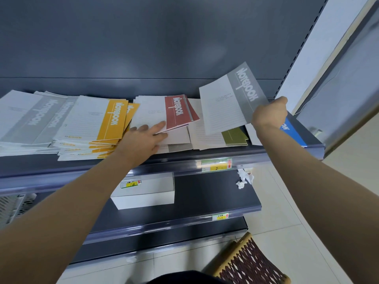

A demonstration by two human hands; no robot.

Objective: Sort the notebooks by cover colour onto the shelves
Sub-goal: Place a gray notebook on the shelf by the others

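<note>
our right hand (269,113) grips a grey notebook (229,99), half-hiding a blue notebook (292,133); our flat left hand (143,140) touches a red notebook (178,111).

Grey notebook (231,99) — yellow pile (98,128)

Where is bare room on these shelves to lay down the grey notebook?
The top shelf is crowded: stacks run from the grey pile to the blue notebook, leaving only a bare front strip at the left. The middle shelf is bare between the white box and the crumpled paper.
</note>
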